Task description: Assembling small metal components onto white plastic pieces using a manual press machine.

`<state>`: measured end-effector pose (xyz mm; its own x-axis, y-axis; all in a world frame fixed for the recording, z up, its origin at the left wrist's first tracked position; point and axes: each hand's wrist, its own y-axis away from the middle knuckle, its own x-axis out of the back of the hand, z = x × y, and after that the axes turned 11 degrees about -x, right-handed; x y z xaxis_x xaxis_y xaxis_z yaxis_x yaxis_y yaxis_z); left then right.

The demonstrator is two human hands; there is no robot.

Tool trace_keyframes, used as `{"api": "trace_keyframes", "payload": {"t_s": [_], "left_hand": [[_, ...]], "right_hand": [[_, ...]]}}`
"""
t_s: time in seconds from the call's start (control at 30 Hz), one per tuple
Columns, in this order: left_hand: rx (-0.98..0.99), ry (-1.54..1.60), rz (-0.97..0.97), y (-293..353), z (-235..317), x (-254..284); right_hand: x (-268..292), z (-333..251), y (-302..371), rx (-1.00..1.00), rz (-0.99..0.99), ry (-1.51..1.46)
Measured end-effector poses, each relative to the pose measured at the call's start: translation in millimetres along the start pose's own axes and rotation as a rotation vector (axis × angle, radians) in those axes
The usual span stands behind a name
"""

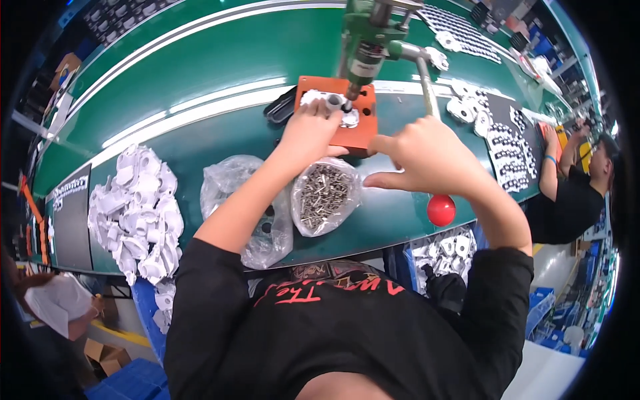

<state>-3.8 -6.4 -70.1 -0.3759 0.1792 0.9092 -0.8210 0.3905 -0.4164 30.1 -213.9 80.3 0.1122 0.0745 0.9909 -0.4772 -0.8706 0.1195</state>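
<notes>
Under a green hand press (367,60), a white molded part (349,120) with a grey round collar sits on an orange fixture block (363,137). My left hand (310,130) is closed on this part, fingertips at the collar, thumb toward the block's near edge. The press tip comes down beside those fingers. Across the press lever (428,87) lies my right hand (427,157), thumb and forefinger apart and nothing visible between them. The red ball knob (441,210) shows below that hand. Between my forearms stands a clear bag of metal screws (325,197).
A crumpled clear bag (267,233) lies beside the screws, and a heap of white parts (137,213) is at left. Rows of small parts (510,157) sit at right, where a co-worker (573,193) works. A blue bin (443,257) stands below the table edge.
</notes>
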Motion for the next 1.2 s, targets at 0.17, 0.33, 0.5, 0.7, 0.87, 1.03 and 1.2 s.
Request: {"api": "trace_keyframes", "payload": {"t_s": [0.17,0.33,0.5,0.7,0.87,1.03,1.2], "left_hand": [[0.025,0.037,-0.007,-2.7,1.4,3.5],[0.046,0.057,0.000,-6.1,2.9,7.7],[0.248,0.191,-0.109,-10.0,-6.0,9.9],[0.263,0.277,0.031,-15.9,-35.4,1.2],[0.213,0.458,-0.028,-21.5,-48.4,-1.0],[0.136,0.388,-0.030,-33.5,-44.6,21.3],[0.217,0.136,-0.142,-36.7,-50.7,43.9]], "right_hand": [[56.0,43.9,-11.6,0.215,0.119,-1.261],[43.4,89.3,-91.3,-0.164,0.700,-1.595],[5.8,125.1,-104.7,-0.007,0.652,-1.400],[-52.8,205.6,-53.8,-0.643,0.913,-0.642],[-134.4,301.1,-11.0,-1.213,0.446,0.086],[-160.5,344.5,-3.5,-1.235,0.065,0.080],[-165.7,281.3,2.5,-0.882,0.269,0.044]]}}
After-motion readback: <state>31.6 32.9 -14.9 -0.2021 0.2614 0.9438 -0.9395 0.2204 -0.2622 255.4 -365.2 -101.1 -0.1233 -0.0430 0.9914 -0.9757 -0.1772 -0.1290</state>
